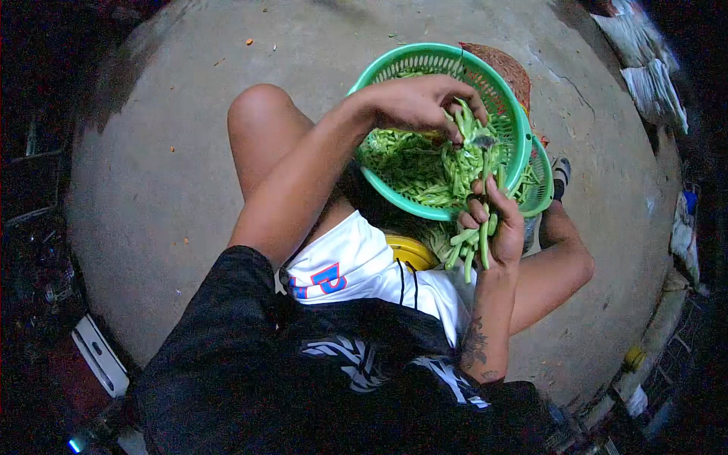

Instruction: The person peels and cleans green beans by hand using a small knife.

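Observation:
My right hand [500, 227] is closed around a bunch of long green beans [472, 246], whose ends stick out below the palm and above the fingers. Over the green plastic basket [523, 152], my left hand [432, 106] is closed, fingers bent down at the top of the bunch. A greyish blade, apparently of a small knife [484, 142], shows by its fingertips, with a bit of yellow under the palm; most of it is hidden. Cut green bean pieces [402, 167] fill much of the basket beneath both hands.
A second green basket [542, 189] sits partly under the first, with green pieces inside. Behind them is a reddish-brown mesh sack [500, 68]. A yellow round object [409, 252] lies between my legs. Pale sacks [652, 91] line the right edge of the concrete floor [167, 189].

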Demonstrator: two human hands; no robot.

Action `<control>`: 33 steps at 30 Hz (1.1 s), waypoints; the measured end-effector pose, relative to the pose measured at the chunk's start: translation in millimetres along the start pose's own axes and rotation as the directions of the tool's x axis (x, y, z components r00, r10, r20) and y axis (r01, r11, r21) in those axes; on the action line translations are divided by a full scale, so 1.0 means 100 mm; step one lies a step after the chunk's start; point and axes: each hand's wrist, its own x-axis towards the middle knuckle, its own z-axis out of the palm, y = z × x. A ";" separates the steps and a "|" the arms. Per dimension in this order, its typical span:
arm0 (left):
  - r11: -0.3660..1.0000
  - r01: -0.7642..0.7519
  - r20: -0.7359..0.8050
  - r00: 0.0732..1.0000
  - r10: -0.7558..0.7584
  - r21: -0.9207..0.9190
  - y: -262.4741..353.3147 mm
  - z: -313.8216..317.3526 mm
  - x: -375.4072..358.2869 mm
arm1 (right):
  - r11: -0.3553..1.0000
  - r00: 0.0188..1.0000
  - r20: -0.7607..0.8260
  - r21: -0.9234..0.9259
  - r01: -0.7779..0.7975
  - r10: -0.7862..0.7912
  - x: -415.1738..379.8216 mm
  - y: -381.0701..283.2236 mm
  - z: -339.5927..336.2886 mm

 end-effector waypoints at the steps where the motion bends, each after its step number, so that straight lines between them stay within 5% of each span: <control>1: 0.998 -0.021 0.023 1.000 0.019 0.056 0.00 0.01 0.01 | 1.000 1.000 -0.009 -0.017 0.017 -0.017 -0.01 -0.01 0.01; 5: 0.995 -0.096 0.119 0.989 0.093 0.020 -0.02 0.00 0.05 | 0.999 0.999 0.048 -0.037 0.009 -0.007 -0.04 -0.02 -0.05; 11: 0.987 0.160 0.061 0.986 -0.158 -0.031 0.08 -0.16 -0.02 | 0.999 0.999 -0.010 -0.042 0.034 -0.034 -0.07 -0.05 -0.12; 13: 0.978 -0.064 0.083 0.995 0.048 0.198 0.03 0.00 0.05 | 0.998 0.999 -0.014 -0.057 0.031 -0.032 -0.03 -0.04 -0.08; 17: 0.998 0.042 0.142 0.989 -0.047 0.036 -0.07 -0.05 0.07 | 0.993 0.999 0.005 -0.103 0.051 -0.051 -0.06 -0.05 -0.06; 19: 0.986 0.126 0.055 0.991 -0.120 -0.111 -0.05 -0.17 0.00 | 0.994 0.997 0.042 -0.085 0.065 -0.062 -0.07 -0.06 -0.11; 21: 0.986 0.151 0.083 0.986 -0.146 -0.066 -0.02 -0.21 -0.01 | 0.993 0.997 0.005 -0.092 0.074 -0.073 -0.06 -0.06 -0.14; 23: 0.975 -0.080 0.040 0.996 0.073 0.207 -0.04 -0.01 0.04 | 0.993 0.997 -0.003 -0.091 0.071 -0.072 -0.02 -0.05 -0.14; 25: 0.982 0.171 0.216 0.964 -0.152 -0.075 -0.02 0.15 0.08 | 0.992 0.997 -0.027 -0.103 0.066 -0.070 -0.01 -0.03 -0.09; 27: 1.000 -0.016 0.180 0.984 0.014 0.012 -0.01 0.12 0.08 | 0.992 0.997 -0.045 -0.110 0.062 -0.067 -0.02 -0.02 -0.09; 31: 0.997 0.055 0.072 0.996 -0.051 -0.053 0.03 -0.13 0.02 | 0.995 0.997 0.034 -0.075 0.071 -0.069 -0.03 -0.06 -0.10; 33: 0.994 0.042 0.080 0.996 -0.050 0.101 0.09 -0.05 0.02 | 0.996 0.997 0.016 -0.054 0.075 -0.074 -0.01 -0.04 -0.12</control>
